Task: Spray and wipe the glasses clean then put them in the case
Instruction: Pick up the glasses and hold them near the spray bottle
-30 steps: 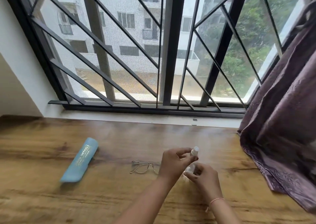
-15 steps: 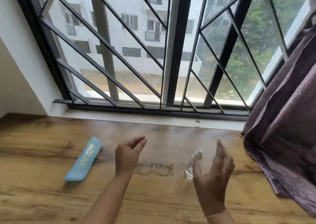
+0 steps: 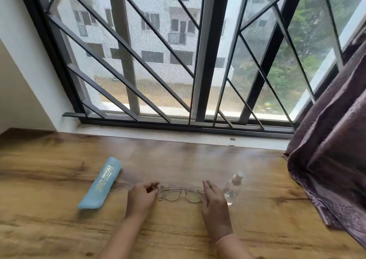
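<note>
The wooden table point(image 3: 59, 225) runs under a barred window, with a purple curtain point(image 3: 332, 159) draped onto its edge at about three o'clock. At nine o'clock from the hands lies the blue case point(image 3: 101, 183), a soft-looking pouch with printed lettering, lying flat, well apart from everything else. It should be light and floppy, so one hand will likely have to hold its mouth open.

The glasses point(image 3: 181, 193) lie at the middle of the table, between the two hands, lenses facing the person. The thin clear frame looks light, springy and easy to bend, and the lenses will smear; I judge the safest hold to be at the outer hinge corners or the bridge, never on the glass.

The left hand point(image 3: 141, 198) sits at the frame's nine o'clock end, fingers curled, thumb and forefinger apparently pinching the hinge corner, though blur keeps me from being sure of contact. The right hand point(image 3: 214, 201) is at the three o'clock end, fingers straight and together, edge-on against or just beside the frame; I cannot tell if it touches.

The small clear spray bottle point(image 3: 233, 187) stands upright just beyond the right hand at two o'clock, probably slippery and easily tipped.

Half a second ago both hands hovered spread above the table; now they have dropped to the frame's ends.
</note>
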The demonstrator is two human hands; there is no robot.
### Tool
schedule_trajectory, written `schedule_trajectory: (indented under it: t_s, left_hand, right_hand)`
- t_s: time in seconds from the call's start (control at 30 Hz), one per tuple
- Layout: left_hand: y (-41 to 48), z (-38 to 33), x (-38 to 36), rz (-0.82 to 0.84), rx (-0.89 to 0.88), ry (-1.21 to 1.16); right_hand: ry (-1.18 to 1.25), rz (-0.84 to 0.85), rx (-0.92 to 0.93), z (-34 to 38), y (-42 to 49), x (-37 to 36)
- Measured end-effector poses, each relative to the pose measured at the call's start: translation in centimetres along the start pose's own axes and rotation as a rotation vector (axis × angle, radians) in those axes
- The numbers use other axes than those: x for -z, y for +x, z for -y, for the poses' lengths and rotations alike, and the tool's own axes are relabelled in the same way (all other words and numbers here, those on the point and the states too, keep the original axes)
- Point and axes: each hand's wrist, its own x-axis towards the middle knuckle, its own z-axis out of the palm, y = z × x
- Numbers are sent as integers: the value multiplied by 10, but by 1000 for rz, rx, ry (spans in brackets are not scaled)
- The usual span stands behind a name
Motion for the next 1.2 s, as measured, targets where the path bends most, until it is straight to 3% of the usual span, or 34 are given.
schedule_trajectory:
  t_s: [0.3,0.9,1.07,1.2]
  left_hand:
    - [3,3,-4,-2,-117,61]
    - [3,11,-6,-72,-133,-16]
    - [0,7,-1,-95,-91,-141]
    - [-1,-2,7,-50,-3,-512]
  right_hand:
    - [8,57,-32,-10,3,-11]
    - [92,-88,18,-7,3,-11]
    - [156,-153,40,0,6,-3]
    - [257,-219,-4,6,8,3]
